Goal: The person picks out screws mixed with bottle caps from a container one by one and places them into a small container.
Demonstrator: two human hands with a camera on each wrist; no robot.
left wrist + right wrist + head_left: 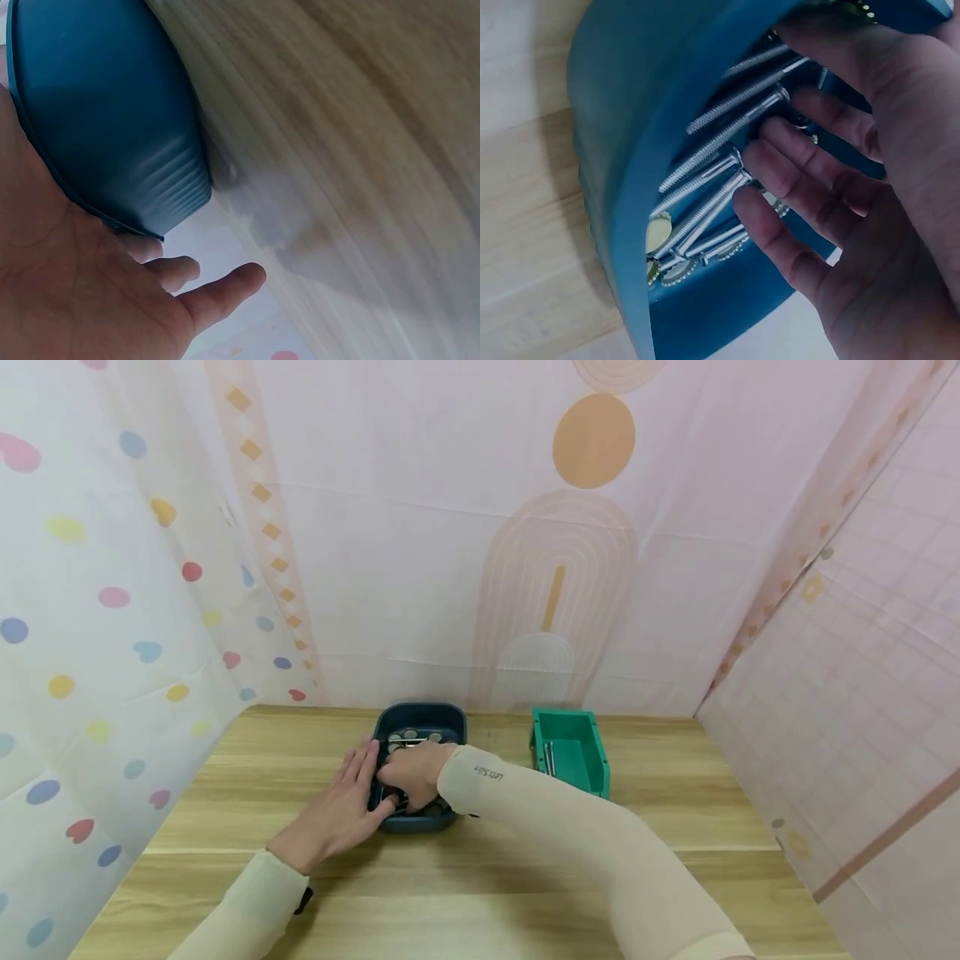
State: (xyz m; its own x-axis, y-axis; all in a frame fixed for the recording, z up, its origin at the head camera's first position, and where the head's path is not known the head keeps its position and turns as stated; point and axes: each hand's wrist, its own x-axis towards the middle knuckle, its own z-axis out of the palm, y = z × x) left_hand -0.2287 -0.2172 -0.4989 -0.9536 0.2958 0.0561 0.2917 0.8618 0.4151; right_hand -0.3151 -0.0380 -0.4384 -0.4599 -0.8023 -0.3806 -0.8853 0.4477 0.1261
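From my station I saw the right arm (pixel 555 827) slanting across the desk (pixel 450 902), the right hand (pixel 420 772) down inside the blue bin (pixel 416 825), fingers bent; whether they pinched anything I couldn't tell. Bolts (pixel 727 135) lay at its fingertips, among bottle caps (pixel 658 234). The left hand (pixel 337 814), fingers extended, rested against the bin's left side.

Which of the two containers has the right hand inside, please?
The dark blue container, on the left; the green bin, on the right, has no hand in it.
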